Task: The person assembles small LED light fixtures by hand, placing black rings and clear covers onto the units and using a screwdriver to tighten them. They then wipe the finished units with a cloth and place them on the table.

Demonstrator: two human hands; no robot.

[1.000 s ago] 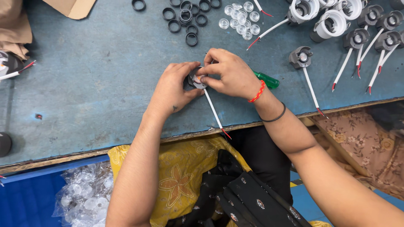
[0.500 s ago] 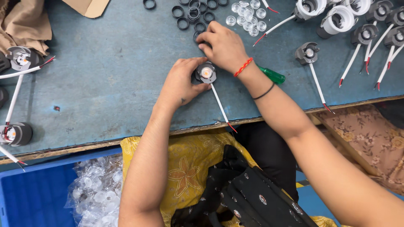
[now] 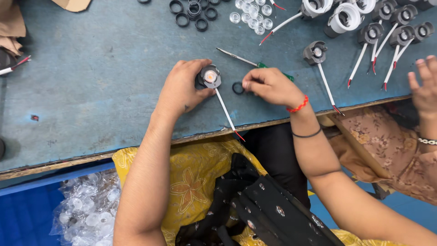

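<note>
My left hand (image 3: 182, 89) grips a small black round lamp housing (image 3: 209, 76) on the blue table (image 3: 91, 91); its orange centre faces up and a white wire (image 3: 225, 109) with a red tip trails toward the table's front edge. My right hand (image 3: 268, 85) rests just right of it, fingertips pinching a black rubber ring (image 3: 238, 88) against the table. A green-handled screwdriver (image 3: 255, 64) lies behind my right hand.
Several black rings (image 3: 193, 13) and clear lenses (image 3: 252, 16) lie at the back. Assembled black and white lamp housings with wires (image 3: 382, 32) sit at the back right. Another person's hand (image 3: 425, 86) rests at the right edge. A bag of clear lenses (image 3: 86, 214) lies below left.
My right hand has come back from the ring pile at the rear with a black ring and set it beside the housing. The screwdriver is now uncovered.
</note>
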